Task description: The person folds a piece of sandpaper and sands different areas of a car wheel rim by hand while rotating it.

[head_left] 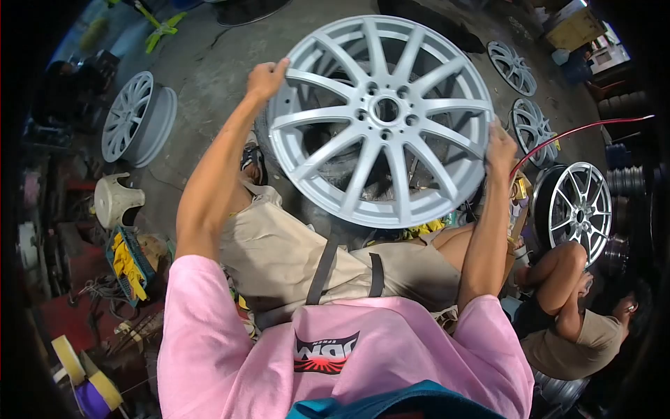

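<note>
A large silver-grey wheel rim (342, 150) with several spokes and a round centre hole faces up in front of me. My left hand (267, 79) grips its upper left edge, with the fingers out of sight behind the rim. On the right edge my right hand (501, 148) is closed round the rim in the same way. Under the wheel rim a dark tyre (262, 133) shows in part through the gaps. Whether the rim rests on the tyre or is held above it, I cannot tell.
Another grey wheel rim (129, 119) stands at left, near a white stool (118, 200). A blue-green basket with yellow gloves (127, 264) is below it. More rims (581, 209) stand at right, beside a seated person (579, 328). A red hose (572, 130) curves past my right hand.
</note>
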A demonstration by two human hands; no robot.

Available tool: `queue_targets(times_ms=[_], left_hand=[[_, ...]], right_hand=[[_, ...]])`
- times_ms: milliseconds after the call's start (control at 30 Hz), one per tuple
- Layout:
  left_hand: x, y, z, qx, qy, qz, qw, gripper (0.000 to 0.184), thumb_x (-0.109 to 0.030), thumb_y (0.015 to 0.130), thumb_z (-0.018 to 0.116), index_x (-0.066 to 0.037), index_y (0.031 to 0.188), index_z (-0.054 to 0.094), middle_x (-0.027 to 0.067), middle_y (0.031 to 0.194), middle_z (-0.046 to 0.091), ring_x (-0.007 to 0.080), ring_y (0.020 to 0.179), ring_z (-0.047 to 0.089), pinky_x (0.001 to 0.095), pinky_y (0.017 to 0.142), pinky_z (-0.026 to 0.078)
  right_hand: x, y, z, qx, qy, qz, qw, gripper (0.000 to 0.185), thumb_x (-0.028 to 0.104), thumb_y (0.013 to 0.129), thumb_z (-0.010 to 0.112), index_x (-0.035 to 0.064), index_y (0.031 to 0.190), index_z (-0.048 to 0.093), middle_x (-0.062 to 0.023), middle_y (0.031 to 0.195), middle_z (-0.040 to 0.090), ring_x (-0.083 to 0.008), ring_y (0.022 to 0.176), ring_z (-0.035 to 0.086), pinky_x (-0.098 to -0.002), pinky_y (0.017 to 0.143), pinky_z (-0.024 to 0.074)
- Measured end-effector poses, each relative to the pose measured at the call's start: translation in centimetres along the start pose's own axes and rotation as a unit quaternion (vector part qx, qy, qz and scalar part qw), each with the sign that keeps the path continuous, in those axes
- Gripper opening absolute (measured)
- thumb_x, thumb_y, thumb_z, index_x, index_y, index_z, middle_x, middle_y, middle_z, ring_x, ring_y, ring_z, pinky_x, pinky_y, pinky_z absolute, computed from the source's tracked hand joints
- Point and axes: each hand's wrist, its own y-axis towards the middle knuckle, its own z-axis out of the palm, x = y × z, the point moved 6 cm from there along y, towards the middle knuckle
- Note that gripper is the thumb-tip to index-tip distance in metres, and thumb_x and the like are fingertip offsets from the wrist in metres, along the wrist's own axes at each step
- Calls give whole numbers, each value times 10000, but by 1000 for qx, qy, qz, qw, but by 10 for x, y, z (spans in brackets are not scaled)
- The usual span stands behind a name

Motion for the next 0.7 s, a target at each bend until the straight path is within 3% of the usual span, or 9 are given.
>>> queue_targets(times_ms=[67,100,133,233,333,500,633,700], left_hand=[[12,-2,-36,-30,31,3,999,649,-659,1002,550,-60,1072,790,276,1069,750,467,1074,696,514,954,519],[1,-19,-4,-28,-16,1,999,649,-659,1002,550,-60,1072,790,276,1069,750,467,1074,696,514,954,519],[12,-24,-21,-40,12,-20,999,644,-656,1005,549,-56,1047,781,269,1046,747,470,1051,696,519,927,516],[86,-41,-69,-59,99,-30,993,644,-645,1020,532,-44,1002,762,257,1008,744,472,1017,697,527,891,510],[88,-64,-41,-24,65,-20,997,644,-624,1045,504,-31,987,748,254,980,741,471,1001,699,530,882,507],[70,-101,-57,-13,7,49,999,614,-544,1089,487,14,983,721,273,903,710,468,915,684,516,846,504],[57,-131,-65,48,1,21,999,600,-511,1095,493,32,949,701,287,862,685,491,864,652,525,827,497],[51,-146,-62,53,28,64,996,558,-474,1106,514,43,997,693,246,763,621,359,719,591,455,763,502]], right_hand=[[-22,3,33,-53,-76,-28,995,327,254,1061,695,-36,1187,781,-50,1006,773,-93,838,643,-278,742,530],[-1,8,8,-41,-72,-57,995,323,220,1065,671,-51,1217,760,-66,967,782,-114,866,662,-322,786,545],[-31,10,26,-36,-131,-50,989,359,274,1071,659,-28,1238,758,-58,982,783,-128,863,654,-353,798,543],[-54,-43,112,-20,-221,-132,966,351,297,1081,610,15,1227,759,-207,1012,761,-320,920,732,-412,859,540],[-39,-43,90,2,-224,-121,967,363,317,1082,599,12,1203,756,-254,1017,719,-395,960,713,-435,877,531],[-57,-74,81,8,-254,-112,961,402,350,1090,582,-12,1161,742,-248,969,711,-397,933,700,-456,874,516],[-61,-85,65,66,-304,-93,946,428,381,1091,567,-12,1114,735,-266,926,683,-437,887,667,-471,830,505],[-54,-87,56,126,-366,-102,916,408,369,1085,572,-3,1104,739,-265,895,678,-445,885,667,-469,818,505]])
